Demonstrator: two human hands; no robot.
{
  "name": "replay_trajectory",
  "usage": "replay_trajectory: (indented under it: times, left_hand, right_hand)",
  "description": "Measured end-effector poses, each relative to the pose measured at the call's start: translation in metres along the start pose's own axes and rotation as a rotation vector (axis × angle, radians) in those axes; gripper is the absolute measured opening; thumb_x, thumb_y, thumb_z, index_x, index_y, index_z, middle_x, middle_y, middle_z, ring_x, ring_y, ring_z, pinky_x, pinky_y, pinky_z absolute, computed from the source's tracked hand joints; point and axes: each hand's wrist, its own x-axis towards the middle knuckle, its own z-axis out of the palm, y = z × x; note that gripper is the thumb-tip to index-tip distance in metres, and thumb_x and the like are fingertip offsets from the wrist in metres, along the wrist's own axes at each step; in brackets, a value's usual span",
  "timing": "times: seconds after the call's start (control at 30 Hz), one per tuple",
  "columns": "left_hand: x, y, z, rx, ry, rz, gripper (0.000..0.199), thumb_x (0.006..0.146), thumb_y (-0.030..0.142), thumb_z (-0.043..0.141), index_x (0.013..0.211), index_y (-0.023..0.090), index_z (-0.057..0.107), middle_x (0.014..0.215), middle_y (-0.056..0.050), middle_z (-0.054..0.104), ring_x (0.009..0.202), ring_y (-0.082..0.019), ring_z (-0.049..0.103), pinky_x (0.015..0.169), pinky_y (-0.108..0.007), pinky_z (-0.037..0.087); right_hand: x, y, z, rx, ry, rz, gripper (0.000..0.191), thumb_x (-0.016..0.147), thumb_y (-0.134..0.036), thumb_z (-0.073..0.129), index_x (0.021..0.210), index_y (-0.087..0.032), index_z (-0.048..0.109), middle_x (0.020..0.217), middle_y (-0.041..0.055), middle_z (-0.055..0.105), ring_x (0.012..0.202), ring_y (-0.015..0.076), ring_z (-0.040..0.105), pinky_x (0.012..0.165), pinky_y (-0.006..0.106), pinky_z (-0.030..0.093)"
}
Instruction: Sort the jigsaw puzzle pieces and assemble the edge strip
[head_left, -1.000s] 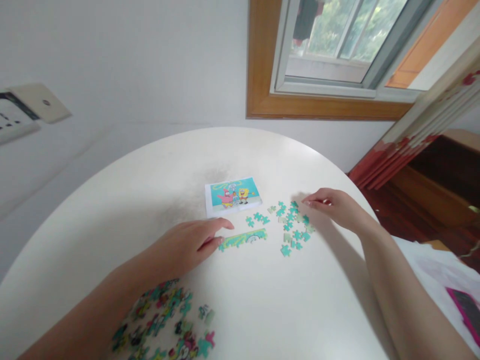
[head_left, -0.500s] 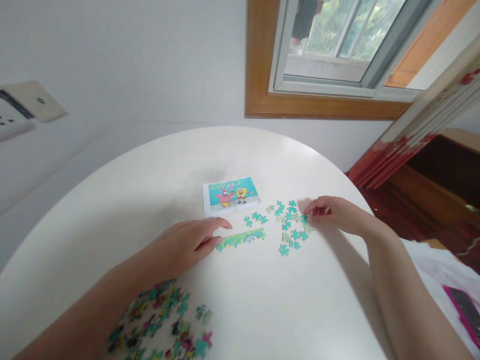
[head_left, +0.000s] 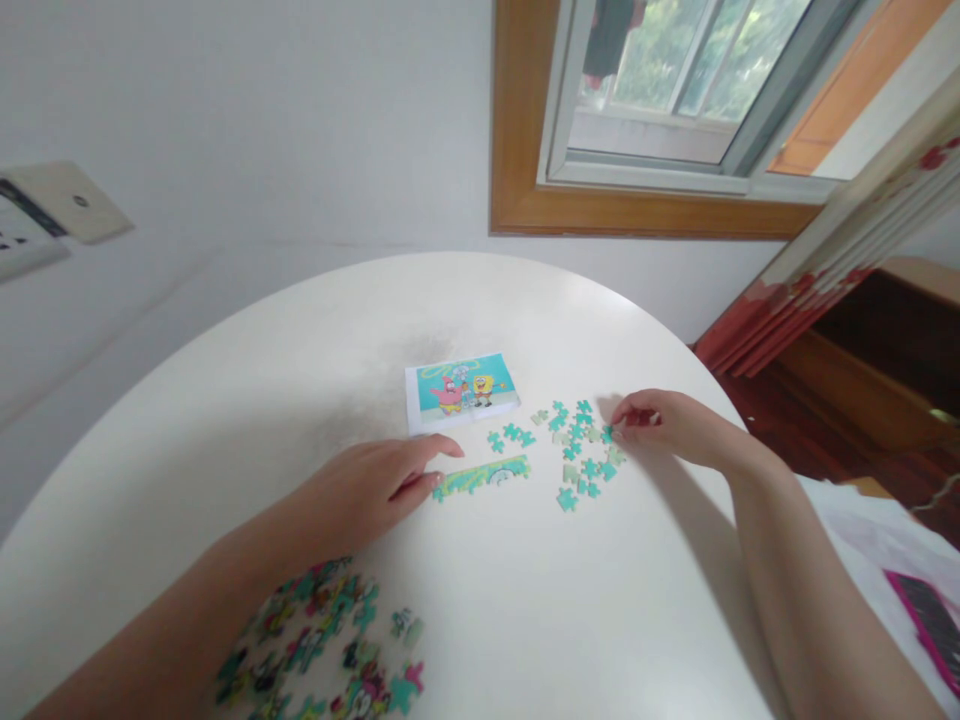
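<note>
An assembled strip of green and yellow puzzle pieces [head_left: 484, 476] lies mid-table. My left hand [head_left: 397, 480] rests at its left end, index finger and thumb apart, holding nothing. At the right edge of a cluster of loose teal and pale pieces [head_left: 576, 446], my right hand [head_left: 652, 420] has its fingertips pinched on a teal piece [head_left: 609, 434]. Several teal pieces [head_left: 512, 434] sit just above the strip. Behind them is a picture card [head_left: 466, 390] with cartoon figures on a teal background.
A pile of multicoloured pieces [head_left: 322, 640] lies near the front left, partly under my left forearm. The round white table [head_left: 555, 610] meets the wall below a wood-framed window [head_left: 517, 215]. A pink-edged device [head_left: 926, 620] lies at the far right.
My right hand has shifted very slightly, with its fingertips still at the right edge of the cluster. My left hand and the strip look unmoved.
</note>
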Motion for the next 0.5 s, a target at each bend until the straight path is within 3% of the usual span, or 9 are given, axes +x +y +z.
replay_trajectory:
  times: [0.5]
  left_hand:
    - [0.0008,0.0011,-0.0008,-0.011,0.007,-0.009,0.035,0.096,0.03,0.041,0.127,0.024,0.056,0.073,0.001,0.065,0.062,-0.016,0.057,0.067,-0.027,0.042]
  right_hand:
    - [0.0019,-0.0038,-0.0009,-0.015,0.028,-0.001,0.018,0.077,-0.031,0.059,0.081,-0.023,0.074,0.075,0.0022,0.067,0.067,0.0165,0.055,0.063,0.028,0.041]
